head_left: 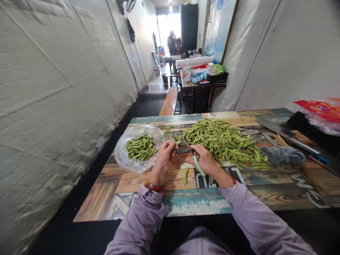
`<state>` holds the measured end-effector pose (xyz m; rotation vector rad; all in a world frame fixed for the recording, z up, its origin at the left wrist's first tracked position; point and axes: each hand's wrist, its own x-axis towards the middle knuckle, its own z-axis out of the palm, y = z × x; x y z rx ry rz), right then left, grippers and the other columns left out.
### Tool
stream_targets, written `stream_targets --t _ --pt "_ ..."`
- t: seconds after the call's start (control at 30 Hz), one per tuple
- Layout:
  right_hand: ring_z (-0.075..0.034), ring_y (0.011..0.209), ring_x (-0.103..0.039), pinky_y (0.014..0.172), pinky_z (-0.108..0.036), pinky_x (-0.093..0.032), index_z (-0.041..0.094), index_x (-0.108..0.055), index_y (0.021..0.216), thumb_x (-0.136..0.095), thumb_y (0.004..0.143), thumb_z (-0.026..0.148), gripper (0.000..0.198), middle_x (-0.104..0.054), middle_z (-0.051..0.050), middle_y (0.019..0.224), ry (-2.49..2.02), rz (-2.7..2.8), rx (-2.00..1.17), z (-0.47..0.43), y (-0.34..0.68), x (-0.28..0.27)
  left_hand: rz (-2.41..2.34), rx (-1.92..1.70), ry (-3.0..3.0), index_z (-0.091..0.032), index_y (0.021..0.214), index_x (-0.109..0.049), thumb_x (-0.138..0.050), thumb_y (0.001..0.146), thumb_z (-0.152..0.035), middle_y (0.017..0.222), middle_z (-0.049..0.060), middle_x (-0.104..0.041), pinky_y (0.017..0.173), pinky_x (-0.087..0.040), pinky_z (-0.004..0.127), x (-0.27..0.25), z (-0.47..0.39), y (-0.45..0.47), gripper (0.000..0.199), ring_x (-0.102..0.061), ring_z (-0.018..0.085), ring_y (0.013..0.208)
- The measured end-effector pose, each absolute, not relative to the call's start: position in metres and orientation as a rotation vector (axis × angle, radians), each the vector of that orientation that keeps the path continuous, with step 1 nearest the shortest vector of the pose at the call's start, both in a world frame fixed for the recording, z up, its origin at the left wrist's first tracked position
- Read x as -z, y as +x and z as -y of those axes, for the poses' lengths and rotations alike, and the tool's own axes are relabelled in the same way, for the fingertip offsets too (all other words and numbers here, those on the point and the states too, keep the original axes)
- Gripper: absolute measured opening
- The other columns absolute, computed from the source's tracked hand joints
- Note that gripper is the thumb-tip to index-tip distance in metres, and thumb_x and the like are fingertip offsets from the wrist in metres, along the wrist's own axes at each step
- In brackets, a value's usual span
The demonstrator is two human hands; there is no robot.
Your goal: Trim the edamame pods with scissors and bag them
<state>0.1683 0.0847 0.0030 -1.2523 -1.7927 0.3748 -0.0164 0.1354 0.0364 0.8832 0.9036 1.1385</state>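
Between its fingertips my left hand (166, 153) pinches a green edamame pod (177, 142). My right hand (205, 160) grips scissors (198, 165) with a pale green handle, and their blades point at the pod. To the left, a clear plastic bag (120, 150) lies spread open with a heap of pods (142, 147) inside. A far bigger pile of edamame (223, 140) covers the table beyond and right of my right hand. One loose pod (185, 176) rests on the tabletop below my hands, and small trimmings (169, 127) lie near the bag.
On the wood-patterned table (196, 205), a grey cloth (283, 155), a broad blade (276, 128) and a red plastic package (321, 108) lie at the right. Behind stand a bench (170, 101) and a cluttered second table (207, 85). Two people (178, 49) are far back.
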Motion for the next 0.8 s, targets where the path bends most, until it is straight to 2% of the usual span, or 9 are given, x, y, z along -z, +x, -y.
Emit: stream_targets --t 0.07,0.2,0.27,0.4,0.53,0.8 --pt "-0.021 0.087 -0.064 0.080 -0.036 -0.054 0.018 -0.065 0.111 -0.071 0.081 0.044 0.041 -0.065 -0.007 0.095 -1.227 1.706 -0.505 -0.083 0.167 -0.006 -0.893 -1.142 0.896 -0.018 0.080 -0.052 -0.081 0.065 -0.042 0.064 -0.004 -0.059 0.038 -0.018 0.015 -0.039 -0.134 -0.016 0.041 -0.039 0.003 0.043" --pt "-0.011 0.061 -0.053 0.058 -0.026 -0.049 0.018 -0.063 0.112 -0.066 0.084 0.051 0.043 -0.059 0.001 0.081 -1.183 1.500 -0.976 -0.081 0.164 -0.011 -0.852 -1.166 0.912 -0.018 0.084 -0.052 -0.082 0.065 -0.039 0.065 -0.005 -0.058 0.039 -0.017 0.016 -0.042 -0.131 -0.013 0.041 -0.039 0.003 0.044" --pt "-0.009 0.057 -0.050 0.053 -0.024 -0.048 0.019 -0.062 0.111 -0.068 0.080 0.055 0.047 -0.056 0.003 0.079 -1.162 1.400 -1.157 -0.079 0.163 -0.012 -0.839 -1.174 0.926 -0.018 0.086 -0.053 -0.083 0.064 -0.039 0.065 -0.005 -0.059 0.040 -0.019 0.016 -0.043 -0.130 -0.012 0.042 -0.038 0.003 0.044" --pt "-0.010 0.062 -0.055 0.053 -0.023 -0.050 0.020 -0.061 0.109 -0.070 0.079 0.058 0.049 -0.056 0.003 0.077 -1.075 1.273 -1.397 -0.076 0.162 -0.012 -0.857 -1.196 0.970 -0.018 0.083 -0.054 -0.082 0.065 -0.041 0.064 -0.005 -0.059 0.040 -0.020 0.017 -0.043 -0.128 -0.010 0.041 -0.038 0.003 0.043" --pt "-0.011 0.062 -0.056 0.053 -0.023 -0.051 0.020 -0.060 0.107 -0.070 0.079 0.060 0.049 -0.059 0.002 0.077 -1.018 1.259 -1.504 -0.070 0.160 -0.016 -0.845 -1.236 0.982 -0.017 0.082 -0.055 -0.081 0.068 -0.040 0.064 -0.005 -0.060 0.040 -0.022 0.017 -0.042 -0.127 -0.009 0.037 -0.040 0.003 0.043" --pt "-0.010 0.063 -0.056 0.055 -0.023 -0.053 0.020 -0.059 0.107 -0.071 0.077 0.062 0.052 -0.058 0.002 0.078 -1.027 1.229 -1.496 -0.066 0.154 -0.023 -0.916 -1.249 1.093 -0.017 0.079 -0.057 -0.079 0.070 -0.038 0.062 -0.004 -0.059 0.042 -0.027 0.018 -0.044 -0.122 -0.003 0.032 -0.041 0.003 0.044"
